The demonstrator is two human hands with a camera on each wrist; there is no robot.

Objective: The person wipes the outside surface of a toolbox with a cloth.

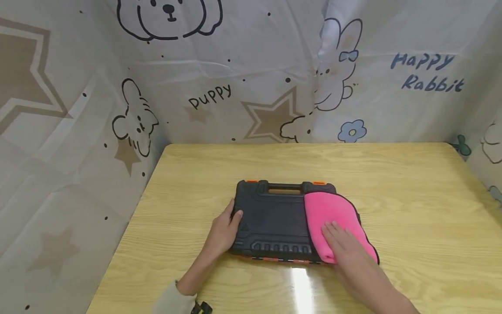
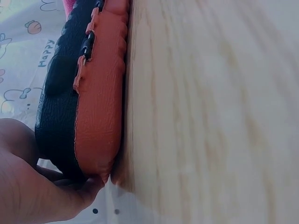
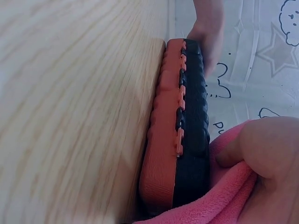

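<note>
A black plastic tool case [image 1: 274,218] lies flat on the wooden table, its carry handle at the far side. Seen from the left wrist, its lower shell [image 2: 100,116] is orange-red, with hinges along the near edge. My left hand [image 1: 222,231] grips the case's left side, thumb on the lid and fingers along the side. A bright pink cloth [image 1: 333,209] with dark edging covers the right part of the lid and drapes past the right side. On this cloth rests my right hand [image 1: 353,259], its fingers extended and pressed on the fabric.
The light wooden table [image 1: 412,196] extends around the case on all sides. Behind it and at the left hangs a pale curtain [image 1: 266,56] printed with animals, stars and words. A bright reflection shows on the tabletop in front of the case.
</note>
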